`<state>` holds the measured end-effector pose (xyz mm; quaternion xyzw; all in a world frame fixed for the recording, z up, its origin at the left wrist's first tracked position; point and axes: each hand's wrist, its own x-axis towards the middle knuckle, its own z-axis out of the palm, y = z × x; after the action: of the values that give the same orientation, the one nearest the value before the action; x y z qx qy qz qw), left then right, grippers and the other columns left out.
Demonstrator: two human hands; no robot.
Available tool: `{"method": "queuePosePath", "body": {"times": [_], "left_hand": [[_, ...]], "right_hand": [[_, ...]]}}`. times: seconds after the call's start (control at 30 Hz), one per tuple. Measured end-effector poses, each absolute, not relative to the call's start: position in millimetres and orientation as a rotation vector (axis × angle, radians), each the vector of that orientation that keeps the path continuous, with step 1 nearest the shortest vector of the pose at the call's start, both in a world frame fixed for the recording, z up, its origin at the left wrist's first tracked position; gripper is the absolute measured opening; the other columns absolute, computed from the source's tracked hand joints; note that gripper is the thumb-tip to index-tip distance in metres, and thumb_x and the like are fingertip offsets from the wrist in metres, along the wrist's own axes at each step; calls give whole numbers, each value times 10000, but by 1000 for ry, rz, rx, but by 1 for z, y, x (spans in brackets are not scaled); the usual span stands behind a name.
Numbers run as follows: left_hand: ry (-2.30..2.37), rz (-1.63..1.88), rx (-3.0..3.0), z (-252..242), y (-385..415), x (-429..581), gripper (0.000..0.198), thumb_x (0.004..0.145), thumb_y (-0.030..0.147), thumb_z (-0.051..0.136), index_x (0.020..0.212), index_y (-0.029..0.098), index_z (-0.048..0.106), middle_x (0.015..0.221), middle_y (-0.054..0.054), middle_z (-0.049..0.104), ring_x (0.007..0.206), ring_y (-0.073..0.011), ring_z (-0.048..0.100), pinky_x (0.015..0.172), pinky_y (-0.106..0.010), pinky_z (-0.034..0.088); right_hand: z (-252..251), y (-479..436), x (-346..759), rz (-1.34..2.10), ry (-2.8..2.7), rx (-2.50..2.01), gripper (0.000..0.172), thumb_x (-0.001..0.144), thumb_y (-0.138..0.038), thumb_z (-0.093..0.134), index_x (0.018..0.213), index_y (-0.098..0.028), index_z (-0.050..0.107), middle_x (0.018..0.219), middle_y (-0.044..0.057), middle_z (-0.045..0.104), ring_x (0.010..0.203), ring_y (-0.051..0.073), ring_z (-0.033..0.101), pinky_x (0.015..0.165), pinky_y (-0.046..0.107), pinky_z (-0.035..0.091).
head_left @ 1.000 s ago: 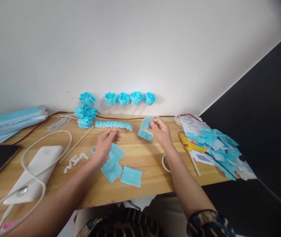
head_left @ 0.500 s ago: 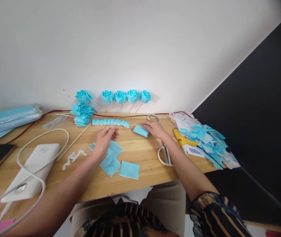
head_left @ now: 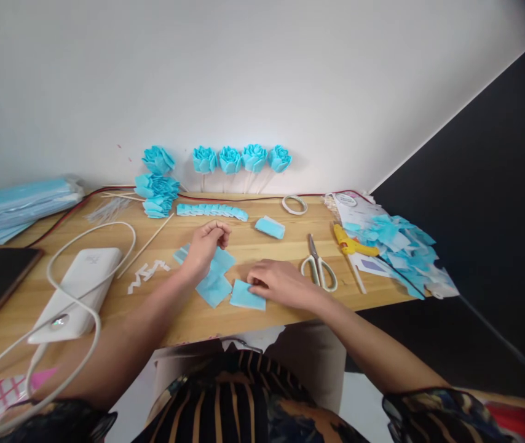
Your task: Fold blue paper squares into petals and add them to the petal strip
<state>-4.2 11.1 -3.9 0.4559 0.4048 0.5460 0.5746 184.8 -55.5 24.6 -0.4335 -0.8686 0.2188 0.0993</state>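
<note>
Right hand (head_left: 283, 283) touches the blue square (head_left: 246, 298) near the front of the desk (head_left: 256, 249), grip unclear; left hand (head_left: 205, 246) curls, contents hidden. A light edge pinch should avoid creases!

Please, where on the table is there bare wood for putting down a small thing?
Bare wood shows between the tape roll, the folded blue piece and the scissors; another patch between the thin stick and the left hand. The right end is crowded with blue scraps and a yellow glue gun.

The cloth squares (head_left: 215, 288) lie on the table (head_left: 290, 252), left of the scissors (head_left: 318, 263).
</note>
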Motion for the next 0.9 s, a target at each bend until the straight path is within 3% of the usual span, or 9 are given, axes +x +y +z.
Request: {"method": "queuePosePath", "body": {"times": [0.13, 0.23, 0.33, 0.5, 0.67, 0.8, 0.9], "left_hand": [[935, 1251, 1129, -3, 8, -1, 105, 725, 191, 509, 773, 169, 600, 526, 48, 480, 486, -96, 421, 501, -222, 327], [919, 1233, 1164, 1, 3, 0, 226, 833, 347, 525, 934, 170, 622, 617, 30, 535, 553, -119, 484, 536, -235, 380], [877, 1145, 1308, 6, 0, 0, 340, 884, 470, 488, 834, 162, 624, 720, -10, 589, 667, -144, 545, 621, -258, 431], [905, 1076, 1389, 2, 1, 2, 286, 746, 426, 701, 830, 159, 644, 741, -8, 630, 691, -152, 556, 661, -263, 431], [825, 1174, 1118, -5, 8, 1, 246, 707, 362, 744, 744, 154, 618, 663, 21, 590, 621, -109, 526, 627, -231, 426], [765, 1213, 907, -1, 10, -3, 250, 677, 331, 758, 783, 165, 605, 679, 32, 593, 616, -96, 539, 629, -220, 445], [833, 1181, 953, 2, 10, -6, 271, 663, 334, 775, 781, 172, 594, 619, 51, 567, 538, -78, 499, 530, -189, 391]], "right_hand": [[26, -38, 190, 857, -2162, -1391, 73, 816, -233, 593, 749, -205, 594, 682, -26, 616, 611, 126, 536, 585, 251, 354], [27, -20, 193, 1048, -1739, -1279, 130, 807, -310, 596, 761, -201, 544, 677, -37, 563, 611, 117, 519, 578, 245, 403], [25, -9, 187, 1184, -1483, -1171, 182, 764, -351, 631, 779, -206, 523, 645, -50, 524, 593, 117, 504, 532, 236, 416], [19, -3, 166, 1243, -1323, -1124, 208, 718, -314, 654, 812, -212, 500, 619, -63, 526, 555, 103, 475, 478, 212, 357], [14, -8, 164, 1366, -1249, -1047, 458, 714, -289, 664, 1136, -210, 504, 733, -33, 590, 636, 114, 518, 522, 216, 366], [14, -15, 184, 1242, -1491, -1135, 504, 761, -265, 625, 1244, -207, 496, 765, -20, 596, 694, 131, 554, 642, 267, 433], [25, -14, 198, 809, -1701, -1279, 447, 795, -252, 600, 1237, -238, 542, 947, 32, 643, 858, 172, 597, 781, 326, 461]]}}
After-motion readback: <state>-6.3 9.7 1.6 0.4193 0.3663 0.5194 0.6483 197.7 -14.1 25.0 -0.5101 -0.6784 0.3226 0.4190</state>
